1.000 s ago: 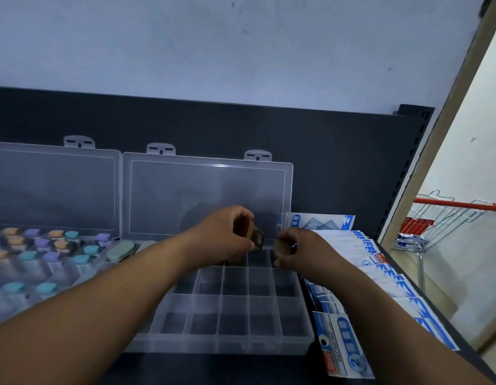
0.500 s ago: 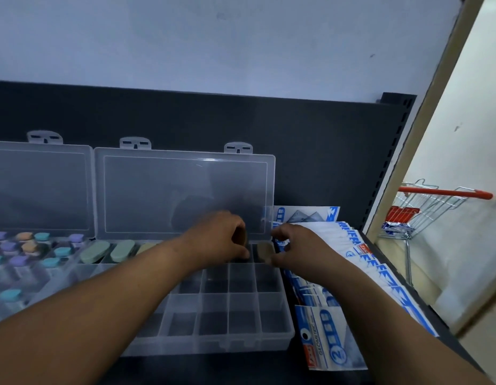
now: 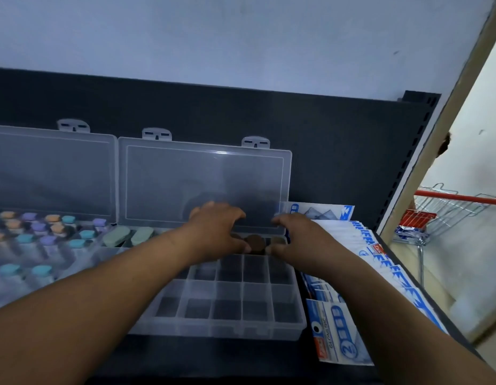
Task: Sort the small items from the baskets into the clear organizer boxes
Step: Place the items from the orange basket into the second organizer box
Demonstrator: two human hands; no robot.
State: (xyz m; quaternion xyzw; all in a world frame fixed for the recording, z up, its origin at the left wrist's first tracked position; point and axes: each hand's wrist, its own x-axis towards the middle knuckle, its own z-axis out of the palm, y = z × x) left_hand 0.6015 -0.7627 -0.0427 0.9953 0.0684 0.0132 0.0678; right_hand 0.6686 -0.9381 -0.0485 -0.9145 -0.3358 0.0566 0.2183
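Now left hand [image 3: 219, 229] and right hand [image 3: 295, 236] arch over organizer box [image 3: 219, 332] back row, grip unclear.

Black shelf [image 3: 185, 365] under organizer boxes [image 3: 213, 332], packets [image 3: 338, 337]

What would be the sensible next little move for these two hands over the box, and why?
Probably lift the left hand and right hand away from the back row of the clear box. The brown piece and tan piece between them already seem to sit in their compartments, and the nearer rows hold nothing yet, so more need fetching.
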